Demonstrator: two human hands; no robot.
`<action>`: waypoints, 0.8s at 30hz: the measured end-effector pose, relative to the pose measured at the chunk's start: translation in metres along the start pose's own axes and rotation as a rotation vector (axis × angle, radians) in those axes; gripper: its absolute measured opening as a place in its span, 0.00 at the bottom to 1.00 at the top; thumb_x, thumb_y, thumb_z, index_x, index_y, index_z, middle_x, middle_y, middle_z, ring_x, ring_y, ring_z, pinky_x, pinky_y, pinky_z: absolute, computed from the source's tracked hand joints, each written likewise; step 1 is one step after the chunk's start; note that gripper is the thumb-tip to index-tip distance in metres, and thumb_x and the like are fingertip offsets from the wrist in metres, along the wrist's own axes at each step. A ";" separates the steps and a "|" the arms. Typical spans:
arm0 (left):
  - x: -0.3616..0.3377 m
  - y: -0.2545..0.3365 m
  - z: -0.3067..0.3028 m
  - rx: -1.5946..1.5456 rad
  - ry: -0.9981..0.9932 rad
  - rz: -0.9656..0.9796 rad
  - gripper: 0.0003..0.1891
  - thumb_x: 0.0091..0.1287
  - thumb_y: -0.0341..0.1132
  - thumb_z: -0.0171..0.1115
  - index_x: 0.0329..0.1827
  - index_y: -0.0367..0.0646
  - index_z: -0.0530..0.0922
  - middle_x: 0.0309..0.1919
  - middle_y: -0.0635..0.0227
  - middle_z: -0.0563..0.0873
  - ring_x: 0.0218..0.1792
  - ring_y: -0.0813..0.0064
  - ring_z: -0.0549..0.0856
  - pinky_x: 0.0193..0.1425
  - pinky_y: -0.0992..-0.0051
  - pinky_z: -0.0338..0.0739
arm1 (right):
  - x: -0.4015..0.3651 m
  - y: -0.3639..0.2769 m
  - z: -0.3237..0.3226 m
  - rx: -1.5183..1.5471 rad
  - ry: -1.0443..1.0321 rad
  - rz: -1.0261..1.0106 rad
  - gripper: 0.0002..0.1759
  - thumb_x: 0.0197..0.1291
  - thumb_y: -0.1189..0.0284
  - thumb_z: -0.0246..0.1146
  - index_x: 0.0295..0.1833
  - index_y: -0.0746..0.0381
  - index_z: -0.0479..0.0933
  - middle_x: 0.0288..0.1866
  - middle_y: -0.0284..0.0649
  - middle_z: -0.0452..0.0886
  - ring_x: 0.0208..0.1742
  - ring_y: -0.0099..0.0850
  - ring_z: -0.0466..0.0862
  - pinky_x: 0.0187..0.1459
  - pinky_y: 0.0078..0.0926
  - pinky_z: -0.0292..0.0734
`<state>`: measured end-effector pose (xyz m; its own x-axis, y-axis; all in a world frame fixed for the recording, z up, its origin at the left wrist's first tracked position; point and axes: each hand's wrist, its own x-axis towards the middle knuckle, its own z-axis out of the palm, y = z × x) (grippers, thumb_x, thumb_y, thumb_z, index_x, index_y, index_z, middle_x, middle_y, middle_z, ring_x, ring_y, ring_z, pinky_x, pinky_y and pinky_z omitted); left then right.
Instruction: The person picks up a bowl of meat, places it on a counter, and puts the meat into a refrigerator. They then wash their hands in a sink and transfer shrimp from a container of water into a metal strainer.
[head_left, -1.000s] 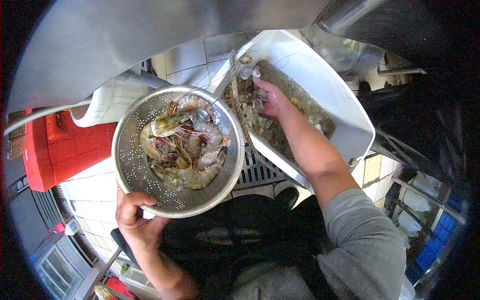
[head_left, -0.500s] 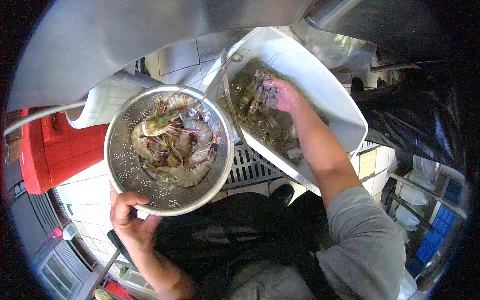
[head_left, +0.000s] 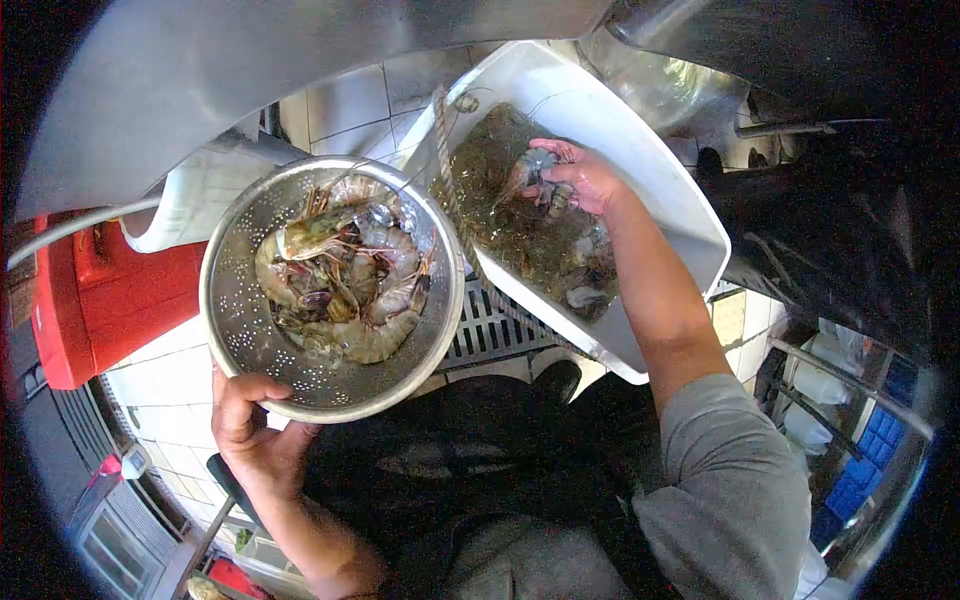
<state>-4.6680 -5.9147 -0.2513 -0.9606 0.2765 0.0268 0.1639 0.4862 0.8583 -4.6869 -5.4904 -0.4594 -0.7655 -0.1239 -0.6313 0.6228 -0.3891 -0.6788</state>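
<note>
My left hand [head_left: 256,425] grips the lower rim of a round metal colander [head_left: 240,340], thumb over the edge. Several large raw shrimp [head_left: 365,335] with long feelers lie heaped in the colander. To the right, a white plastic tub [head_left: 650,160] holds murky water [head_left: 490,140] with more shrimp in it. My right hand [head_left: 585,180] is over the water inside the tub, its fingers curled around a few shrimp [head_left: 535,170]. Other pale shrimp [head_left: 588,297] sit near the tub's lower side.
A rope [head_left: 446,165] runs over the tub's left side. Below it lies a slotted drain grate [head_left: 490,330] in the tiled floor. A red container [head_left: 120,290] stands at left, a steel surface [head_left: 260,70] spans the top, and a black plastic bag [head_left: 820,240] hangs at right.
My right hand has risen slightly and shifted right, with shrimp now showing clearly in its fingers. The colander in my left hand has moved a little up and left in view.
</note>
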 end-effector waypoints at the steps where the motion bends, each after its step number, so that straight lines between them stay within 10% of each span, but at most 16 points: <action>1: 0.000 0.000 0.000 -0.013 0.000 0.002 0.21 0.35 0.20 0.74 0.32 0.40 0.74 0.42 0.68 0.75 0.44 0.74 0.76 0.49 0.76 0.71 | 0.003 0.005 -0.004 0.000 0.001 0.001 0.33 0.53 0.82 0.57 0.67 0.55 0.64 0.53 0.37 0.77 0.50 0.31 0.78 0.53 0.32 0.72; 6: 0.000 -0.001 -0.002 0.008 -0.017 -0.017 0.21 0.35 0.21 0.75 0.33 0.39 0.74 0.43 0.67 0.75 0.44 0.75 0.76 0.48 0.78 0.72 | 0.017 0.020 -0.015 -0.222 0.204 -0.053 0.29 0.61 0.80 0.52 0.69 0.57 0.60 0.56 0.41 0.73 0.48 0.35 0.77 0.49 0.43 0.77; 16: 0.001 0.004 -0.001 -0.013 -0.017 -0.036 0.21 0.34 0.19 0.74 0.33 0.39 0.74 0.41 0.68 0.74 0.43 0.76 0.76 0.46 0.79 0.72 | -0.018 -0.019 0.012 -0.537 0.302 0.046 0.17 0.65 0.79 0.46 0.58 0.65 0.69 0.55 0.42 0.73 0.53 0.31 0.75 0.47 0.35 0.81; 24: 0.005 0.002 0.001 -0.011 0.017 -0.069 0.21 0.33 0.18 0.73 0.30 0.39 0.74 0.37 0.70 0.74 0.35 0.79 0.75 0.39 0.82 0.70 | -0.104 -0.104 0.130 -0.351 0.073 -0.582 0.15 0.68 0.69 0.53 0.56 0.65 0.72 0.49 0.41 0.79 0.52 0.31 0.80 0.52 0.33 0.78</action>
<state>-4.6720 -5.9118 -0.2504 -0.9731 0.2289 -0.0242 0.0948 0.4945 0.8640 -4.6929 -5.5561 -0.2746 -0.9865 0.0821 -0.1416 0.1376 -0.0529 -0.9891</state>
